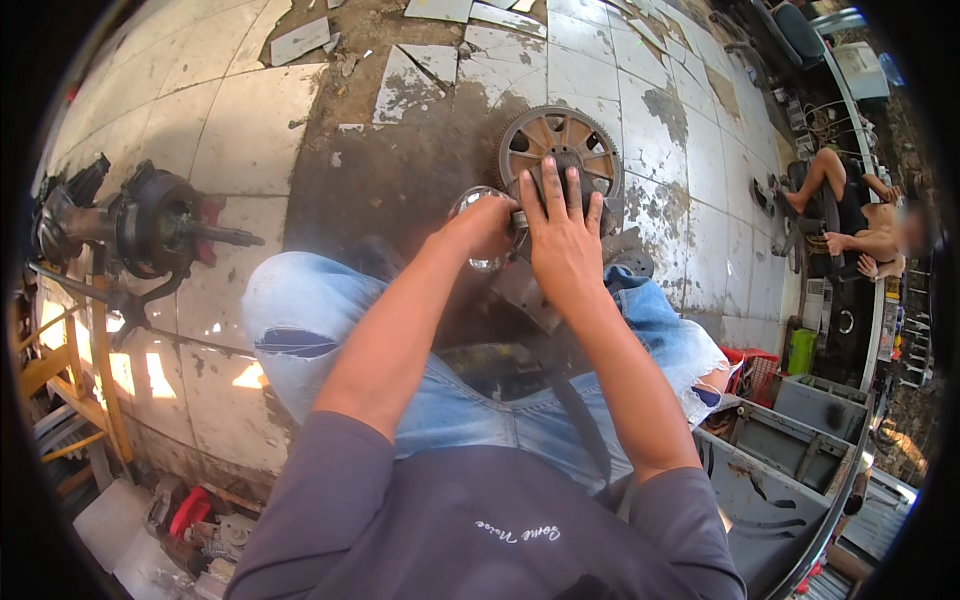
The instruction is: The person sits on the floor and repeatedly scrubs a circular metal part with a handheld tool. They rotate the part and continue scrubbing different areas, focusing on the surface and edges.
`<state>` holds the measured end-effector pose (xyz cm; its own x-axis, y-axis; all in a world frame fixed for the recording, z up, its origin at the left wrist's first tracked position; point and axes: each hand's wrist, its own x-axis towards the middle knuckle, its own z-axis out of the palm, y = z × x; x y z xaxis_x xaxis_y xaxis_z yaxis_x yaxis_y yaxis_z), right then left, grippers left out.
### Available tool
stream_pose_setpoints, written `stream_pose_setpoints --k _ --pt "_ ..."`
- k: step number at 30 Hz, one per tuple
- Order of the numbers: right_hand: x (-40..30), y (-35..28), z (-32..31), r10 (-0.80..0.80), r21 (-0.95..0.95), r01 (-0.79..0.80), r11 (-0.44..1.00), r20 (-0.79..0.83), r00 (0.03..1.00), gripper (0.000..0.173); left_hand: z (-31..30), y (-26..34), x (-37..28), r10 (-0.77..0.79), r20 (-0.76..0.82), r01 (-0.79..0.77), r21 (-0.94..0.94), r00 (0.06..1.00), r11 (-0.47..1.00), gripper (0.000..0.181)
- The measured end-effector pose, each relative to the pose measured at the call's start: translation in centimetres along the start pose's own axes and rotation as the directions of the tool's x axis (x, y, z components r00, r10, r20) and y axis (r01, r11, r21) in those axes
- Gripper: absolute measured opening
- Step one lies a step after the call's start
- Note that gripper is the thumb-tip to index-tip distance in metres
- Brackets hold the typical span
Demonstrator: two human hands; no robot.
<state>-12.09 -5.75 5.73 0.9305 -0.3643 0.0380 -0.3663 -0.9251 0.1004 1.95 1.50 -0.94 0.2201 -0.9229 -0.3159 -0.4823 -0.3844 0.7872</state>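
Just beyond my knees lies a round spoked metal gear wheel (559,139) with a toothed rim, its spokes rusty brown. My right hand (562,210) is laid with fingers spread over a dark part at the wheel's near side. Close at its left, my left hand (491,225) has its fingers curled around something by a shiny metal round part (476,199); what exactly it grips is hidden. Below the hands, between my legs, is a greyish metal block or plate (529,292), partly covered by my right arm.
Broken floor tiles (424,75) lie ahead. A dark machine part with a shaft (154,221) stands at left beside a yellow metal frame (105,375). At right are a red plastic basket (754,375), grey metal trays (787,442) and a seated person (855,202).
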Motion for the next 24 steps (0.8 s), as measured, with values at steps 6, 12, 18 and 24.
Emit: stream_pose_setpoints --k 6,12,18,24 --pt "-3.2 0.1 0.7 0.021 0.052 -0.022 0.998 0.019 1.0 0.068 0.6 -0.7 -0.5 0.09 -0.057 -0.094 -0.073 0.994 0.993 0.035" --pt "-2.1 -1.1 0.2 0.05 0.119 -0.045 0.992 -0.039 0.998 0.068 0.3 -0.9 0.0 0.0 0.027 0.0 0.003 1.0 1.0 0.036" --pt "-0.4 0.4 -0.3 0.028 0.094 -0.028 0.995 -0.003 1.0 0.074 0.3 0.1 -0.5 0.111 -0.072 -0.116 -0.074 0.991 0.99 0.035" --pt "-0.6 4.5 -3.5 0.248 0.134 -0.266 0.955 0.134 0.959 0.088 0.4 -0.6 -0.6 0.138 -0.146 -0.158 -0.132 0.98 0.979 0.04"
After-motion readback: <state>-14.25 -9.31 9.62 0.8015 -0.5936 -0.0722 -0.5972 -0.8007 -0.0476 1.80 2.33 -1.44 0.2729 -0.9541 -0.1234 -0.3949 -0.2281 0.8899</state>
